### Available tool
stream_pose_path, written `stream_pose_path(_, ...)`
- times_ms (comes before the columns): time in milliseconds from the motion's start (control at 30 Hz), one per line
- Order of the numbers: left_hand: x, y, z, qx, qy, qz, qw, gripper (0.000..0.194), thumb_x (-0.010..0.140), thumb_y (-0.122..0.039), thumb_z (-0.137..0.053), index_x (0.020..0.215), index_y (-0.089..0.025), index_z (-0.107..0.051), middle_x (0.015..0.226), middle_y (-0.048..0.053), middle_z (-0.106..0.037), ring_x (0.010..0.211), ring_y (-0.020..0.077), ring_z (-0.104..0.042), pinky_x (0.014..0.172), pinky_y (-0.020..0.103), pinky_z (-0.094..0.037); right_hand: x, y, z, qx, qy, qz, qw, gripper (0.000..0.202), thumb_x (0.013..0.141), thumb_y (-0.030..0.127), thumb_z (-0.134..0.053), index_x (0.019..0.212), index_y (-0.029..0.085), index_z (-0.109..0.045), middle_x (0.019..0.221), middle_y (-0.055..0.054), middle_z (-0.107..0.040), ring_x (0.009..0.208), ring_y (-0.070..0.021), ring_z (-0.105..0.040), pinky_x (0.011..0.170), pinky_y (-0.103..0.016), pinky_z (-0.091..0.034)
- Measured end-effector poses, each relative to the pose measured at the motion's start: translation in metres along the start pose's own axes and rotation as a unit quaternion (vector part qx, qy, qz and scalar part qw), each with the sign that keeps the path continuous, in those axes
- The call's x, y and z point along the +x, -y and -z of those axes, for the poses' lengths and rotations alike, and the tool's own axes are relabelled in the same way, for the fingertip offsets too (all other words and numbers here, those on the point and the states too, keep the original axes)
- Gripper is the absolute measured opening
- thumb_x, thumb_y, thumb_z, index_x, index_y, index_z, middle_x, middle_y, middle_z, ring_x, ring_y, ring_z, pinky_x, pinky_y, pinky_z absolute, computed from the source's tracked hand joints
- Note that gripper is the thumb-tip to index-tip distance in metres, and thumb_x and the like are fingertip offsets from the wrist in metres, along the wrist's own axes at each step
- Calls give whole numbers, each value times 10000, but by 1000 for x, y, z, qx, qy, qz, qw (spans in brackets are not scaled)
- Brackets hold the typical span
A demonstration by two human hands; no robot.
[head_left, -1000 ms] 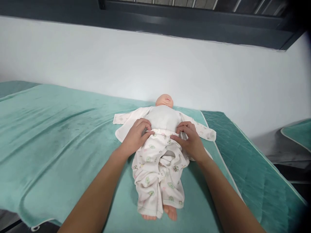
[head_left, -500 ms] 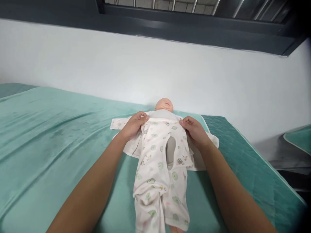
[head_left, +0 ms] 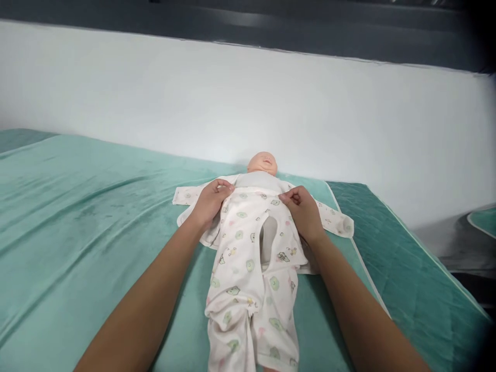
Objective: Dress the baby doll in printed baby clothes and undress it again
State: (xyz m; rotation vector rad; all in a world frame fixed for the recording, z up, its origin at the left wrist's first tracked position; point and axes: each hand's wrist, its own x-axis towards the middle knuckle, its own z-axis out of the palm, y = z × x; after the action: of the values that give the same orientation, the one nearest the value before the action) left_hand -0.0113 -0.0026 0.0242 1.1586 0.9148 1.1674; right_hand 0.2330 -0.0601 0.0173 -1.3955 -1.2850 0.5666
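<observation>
A baby doll (head_left: 262,162) lies on its back, head toward the wall. Patterned white pants (head_left: 242,248) cover its legs and belly, with an oval opening at the crotch showing a grey-white body. My left hand (head_left: 213,200) pinches the waistband at its left end. At the right end, my right hand (head_left: 303,207) has thumb and fingers closed on the same waistband. Beneath the doll a matching white shirt is spread open, its left sleeve (head_left: 186,195) and right sleeve (head_left: 336,221) stretched outward.
A light green sheet (head_left: 96,217) with wrinkles lies under the doll. Darker green quilted padding (head_left: 403,248) is on the right. Behind them stands a white wall (head_left: 155,93) below a dark frame (head_left: 232,20). Another green pad edge (head_left: 484,219) shows at the far right.
The view has tilted down slightly. My right hand has moved a little inward with the waistband, and more of the shirt's right sleeve shows. Both hands keep their pinch.
</observation>
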Motion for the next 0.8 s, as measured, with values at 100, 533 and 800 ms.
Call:
stream_pose_path(100, -7, -5, 8, 120, 55, -9, 991, 298, 762, -444, -740, 896, -197, -638, 721, -24, -593, 646, 112, -511, 595, 226, -363, -5, -2, 4, -19, 50, -8, 999, 193, 839, 412, -668, 843, 238, -586, 611, 66, -474, 596, -123, -423, 596, -277, -329)
stream_pose_path(533, -15, -17, 23, 219, 155, -36, 963, 150, 826, -322, -632, 911, -201, -613, 923, 7, -608, 849, 146, -542, 750, 260, -409, -36, -2, 22, 6, 53, -55, 997, 177, 858, 407, -641, 897, 236, -620, 900, 7, -628, 830, -162, -569, 757, -282, -418)
stream_pose_path(800, -16, -19, 16, 249, 141, -50, 957, 199, 847, -375, -621, 823, -197, -535, 923, 5, -545, 803, 139, -494, 701, 263, -379, -34, 4, 28, 62, 151, -63, 985, 180, 888, 401, -605, 865, 227, -567, 886, 20, -558, 786, -137, -485, 695, -252, -371)
